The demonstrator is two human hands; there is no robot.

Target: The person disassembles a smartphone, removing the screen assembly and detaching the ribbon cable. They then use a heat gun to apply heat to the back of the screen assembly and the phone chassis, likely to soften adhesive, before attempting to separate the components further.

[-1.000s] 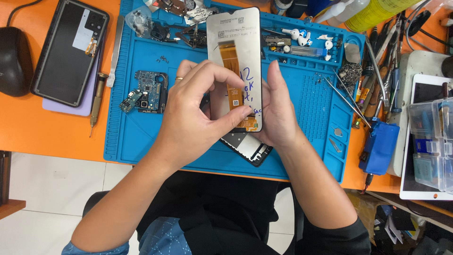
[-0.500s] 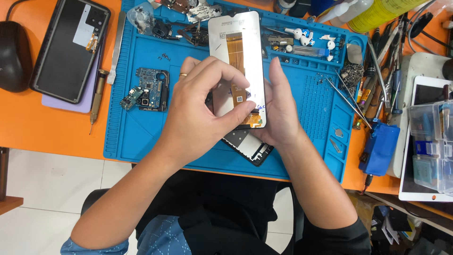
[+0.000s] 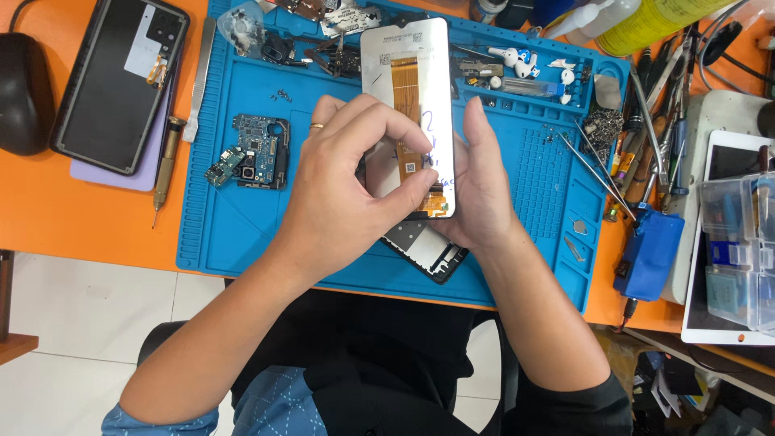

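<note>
At frame centre, left hand (image 3: 343,190) pinching the lower part of a phone display panel (image 3: 408,113), fingertips closed on its orange flex cable; right hand (image 3: 476,190) curled around the panel's right edge. Beneath, a dark phone frame (image 3: 428,252) on the blue repair mat (image 3: 242,234). Left of centre, a circuit board (image 3: 257,151). Upper left, a black phone (image 3: 121,81) on the orange counter (image 3: 48,210).

Replacement phone display panel (image 3: 408,97), rear side up: pale silver back bearing an orange flex cable down its centre and blue handwritten marks, held lengthwise above a blue repair mat (image 3: 242,234).
</note>
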